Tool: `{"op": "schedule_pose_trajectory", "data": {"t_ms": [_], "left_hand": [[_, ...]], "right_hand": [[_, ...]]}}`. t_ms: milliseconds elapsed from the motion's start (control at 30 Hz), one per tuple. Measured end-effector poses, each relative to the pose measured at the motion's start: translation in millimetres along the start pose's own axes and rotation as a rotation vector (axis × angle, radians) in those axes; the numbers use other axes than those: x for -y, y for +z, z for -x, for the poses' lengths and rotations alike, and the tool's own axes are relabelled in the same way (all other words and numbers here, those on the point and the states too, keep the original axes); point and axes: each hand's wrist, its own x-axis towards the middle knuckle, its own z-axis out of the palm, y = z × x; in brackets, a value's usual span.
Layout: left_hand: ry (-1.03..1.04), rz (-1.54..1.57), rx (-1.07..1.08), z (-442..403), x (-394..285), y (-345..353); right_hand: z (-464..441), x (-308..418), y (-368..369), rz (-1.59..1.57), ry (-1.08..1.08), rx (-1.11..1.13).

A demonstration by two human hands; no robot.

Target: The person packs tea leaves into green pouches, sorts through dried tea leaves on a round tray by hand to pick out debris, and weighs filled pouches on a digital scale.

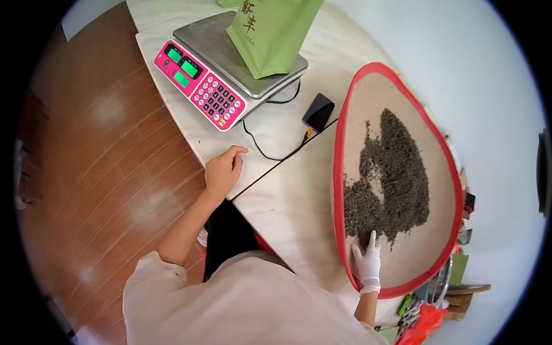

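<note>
My bare left hand [223, 171] is over the table's near left edge, below the scale. Its fingers are curled with the index finger bent forward; a tiny dark speck shows near the fingertip, too small to name. In a white glove, my right hand [368, 263] reaches over the near rim of a big round tray [443, 230] with a red edge. Its fingers are stretched out, the tips at the near edge of a heap of dark dried leaves that look like tea [402, 172]. The leaves lie spread across the tray's pale lining.
A pink digital scale [198, 85] with lit green displays carries a standing green pouch [273, 37]. A black device [318, 112] and a cable [264, 154] lie between scale and tray. A red plastic bag [422, 324] and boxes are at the lower right.
</note>
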Motion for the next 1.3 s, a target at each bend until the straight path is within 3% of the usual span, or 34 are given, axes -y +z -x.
{"op": "schedule_pose_trajectory", "data": {"t_ms": [67,200,300,400,600,700,800,867,933,1000,1067,1133,1233,1300], "left_hand": [[-0.005,-0.017,0.01,1.8,-2.7,-0.2],[0.028,-0.019,-0.003,1.1,-2.4,2.9],[0.005,-0.027,0.023,0.4,-6.2,2.4],[-0.053,-0.039,0.077,-1.8,-7.7,1.8],[-0.084,-0.053,0.126,-8.1,-11.1,-1.7],[-0.019,-0.106,0.164,-8.7,-10.1,-1.8],[0.021,-0.146,0.218,-14.8,-14.4,-4.6],[0.02,-0.166,0.306,-14.4,-11.2,-6.8],[0.04,-0.084,0.353,-12.7,1.7,-7.0],[-0.017,-0.052,0.482,-13.0,9.3,-13.3],[-0.149,0.029,0.666,-26.4,-2.3,-32.2],[-0.124,0.119,0.689,-27.7,-3.2,-57.9],[-0.166,0.077,0.779,-31.1,11.0,-120.6],[-0.049,0.05,0.701,-15.5,84.3,-154.0]], "right_hand": [[-6.8,10.6,10.7,-0.132,-0.149,-0.104],[-34.7,3.0,22.0,-0.163,-0.123,-0.19],[-49.5,18.6,17.5,0.058,0.023,-0.244],[-64.1,38.9,9.1,0.001,0.15,-0.149],[-78.2,28.7,8.4,-0.045,0.034,-0.183],[-80.5,30.1,-3.0,-0.193,0.083,-0.159],[-86.9,50.8,-28.4,-0.733,0.575,0.052],[-84.1,43.8,-31.2,-1.051,0.618,0.021],[-78.2,49.6,-41.0,-1.079,0.611,0.0],[-78.7,51.3,-33.8,-0.962,0.664,-0.058],[-81.7,58.7,-23.9,-0.694,0.479,-0.089],[-89.9,42.7,33.7,-0.26,0.261,-0.213],[-80.7,87.5,10.0,-0.141,0.379,-0.039],[-78.5,99.2,8.1,-0.13,0.431,-0.127]]}}
